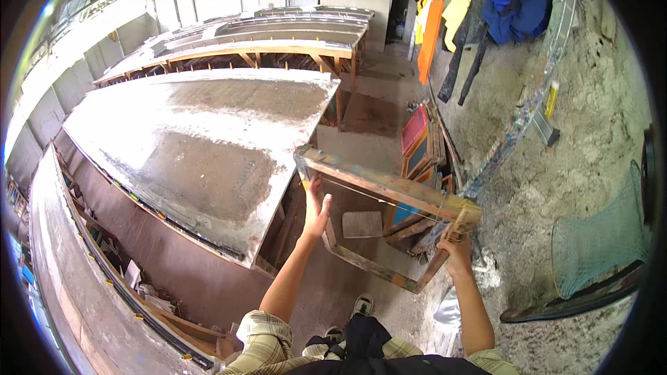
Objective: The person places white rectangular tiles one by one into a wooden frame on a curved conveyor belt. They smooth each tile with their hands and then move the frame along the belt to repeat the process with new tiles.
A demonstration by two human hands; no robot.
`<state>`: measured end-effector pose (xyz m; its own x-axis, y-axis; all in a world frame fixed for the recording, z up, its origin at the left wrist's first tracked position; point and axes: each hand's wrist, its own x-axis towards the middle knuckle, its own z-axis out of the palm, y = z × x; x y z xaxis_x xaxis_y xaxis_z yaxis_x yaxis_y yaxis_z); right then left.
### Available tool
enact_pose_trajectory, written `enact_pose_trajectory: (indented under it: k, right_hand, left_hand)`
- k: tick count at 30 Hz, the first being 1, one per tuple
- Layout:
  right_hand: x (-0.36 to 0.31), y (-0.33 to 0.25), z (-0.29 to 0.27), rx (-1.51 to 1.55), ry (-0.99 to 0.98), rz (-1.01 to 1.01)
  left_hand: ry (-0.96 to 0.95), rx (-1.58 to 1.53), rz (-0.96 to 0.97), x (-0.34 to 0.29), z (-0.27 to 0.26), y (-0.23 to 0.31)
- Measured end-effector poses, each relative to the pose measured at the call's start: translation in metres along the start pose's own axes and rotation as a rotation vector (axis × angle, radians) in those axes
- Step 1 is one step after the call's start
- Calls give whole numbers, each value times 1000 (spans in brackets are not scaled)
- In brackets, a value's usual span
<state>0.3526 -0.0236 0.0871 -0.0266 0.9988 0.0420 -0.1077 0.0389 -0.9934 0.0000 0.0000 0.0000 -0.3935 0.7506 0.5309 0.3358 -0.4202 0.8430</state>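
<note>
A worn, paint-stained wooden frame [389,182] hangs tilted in front of me, open in the middle, with a thin pale line running along inside its upper bar. My left hand [317,212] is at the frame's left side, thumb up and fingers partly hidden against the bar. At the right side, my right hand [455,253] wraps round the bar just below the corner. Through the opening, a pale flat block [363,224] shows on the floor.
A long table [229,167] with a wet, shiny top stands close on the left, with another table [278,46] behind it. Several screen frames [415,139] lean by the rough right wall. Clothes [514,0] hang above; a green net [601,229] is at right.
</note>
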Motion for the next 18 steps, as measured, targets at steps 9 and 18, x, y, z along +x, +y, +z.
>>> enact_pose_trajectory:
  k: [9, 18]
  right_hand:
    - [132, -33, -34, 129, 41, 82]
    - [297, -39, -46, 0, -2, 11]
  left_hand:
    - [-35, 84, -125, 68, 63, -94]
    - [-3, 179, -225, 176, 108, -146]
